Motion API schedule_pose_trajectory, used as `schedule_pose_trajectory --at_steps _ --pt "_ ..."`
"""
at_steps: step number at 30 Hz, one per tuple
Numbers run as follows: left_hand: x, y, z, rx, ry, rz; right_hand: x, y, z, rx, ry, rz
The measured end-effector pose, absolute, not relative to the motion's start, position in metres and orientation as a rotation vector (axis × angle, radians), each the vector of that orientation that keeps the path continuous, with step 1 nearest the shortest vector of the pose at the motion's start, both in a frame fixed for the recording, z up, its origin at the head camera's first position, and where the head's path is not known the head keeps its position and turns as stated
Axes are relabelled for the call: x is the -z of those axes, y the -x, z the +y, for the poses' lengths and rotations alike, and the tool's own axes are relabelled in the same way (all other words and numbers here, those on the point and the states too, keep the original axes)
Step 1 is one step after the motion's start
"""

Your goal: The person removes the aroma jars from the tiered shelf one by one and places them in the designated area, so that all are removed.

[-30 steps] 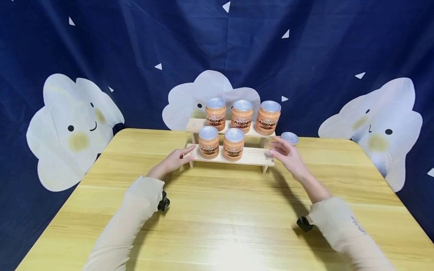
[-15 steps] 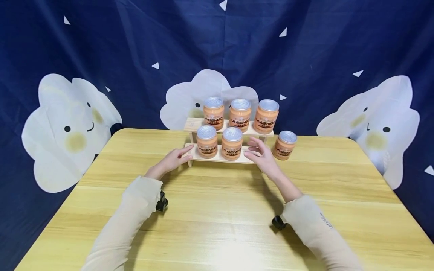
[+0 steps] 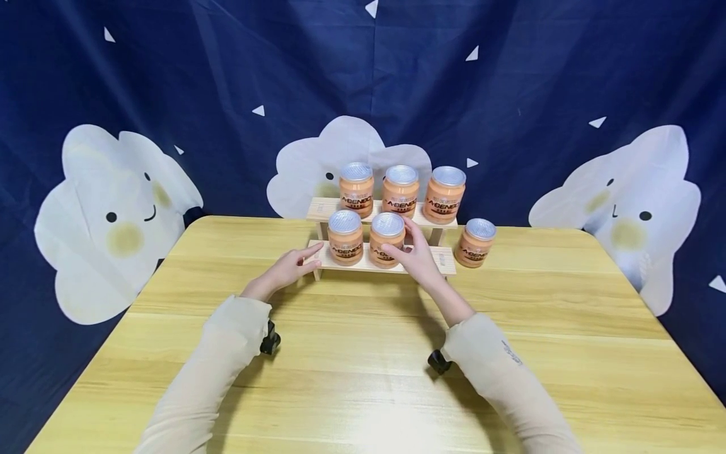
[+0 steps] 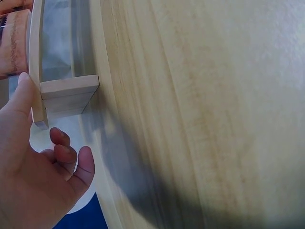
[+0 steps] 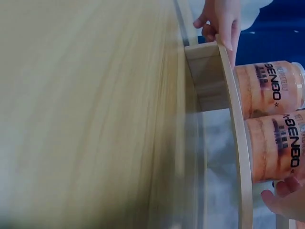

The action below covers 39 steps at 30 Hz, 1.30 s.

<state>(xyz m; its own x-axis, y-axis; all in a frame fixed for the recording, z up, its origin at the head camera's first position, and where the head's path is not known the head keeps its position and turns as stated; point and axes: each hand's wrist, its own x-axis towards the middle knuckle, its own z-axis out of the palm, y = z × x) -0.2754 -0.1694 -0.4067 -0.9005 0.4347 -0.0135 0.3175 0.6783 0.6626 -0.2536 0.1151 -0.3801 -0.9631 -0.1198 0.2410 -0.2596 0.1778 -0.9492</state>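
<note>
Right hand point(image 3: 418, 257), thumb and fingers parted around orange silver-lidded cylindrical jar point(image 3: 379, 238); cannot tell if gripped.
Jar upright, right of two on pale wooden two-tier stand's point(image 3: 445, 260) near tier; left hand point(image 3: 289, 266), fingers apart, touches left end.

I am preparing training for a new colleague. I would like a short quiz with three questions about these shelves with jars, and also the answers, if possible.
1. How many jars stand on the upper shelf?

2. True or false: the left hand touches the lower shelf.

3. Which jar is nearest to the right hand?
A) the jar on the table
B) the left jar on the lower shelf
C) the right jar on the lower shelf

Key: 1. Three. 2. True, at its left end. 3. C.
</note>
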Motion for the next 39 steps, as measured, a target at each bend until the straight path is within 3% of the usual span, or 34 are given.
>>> schedule_pose_trajectory --at_steps 12,21,39 --pt "0.406 0.274 -0.169 -1.036 -0.598 2.720 0.352 0.238 0.097 -1.875 -0.259 -2.328" --pt "0.409 0.275 -0.170 -1.085 -0.653 2.704 0.375 0.253 0.105 -1.903 -0.235 -2.296" --pt "0.408 0.275 -0.170 -1.109 -0.608 2.679 0.378 0.232 0.143 -1.831 -0.144 -2.218"
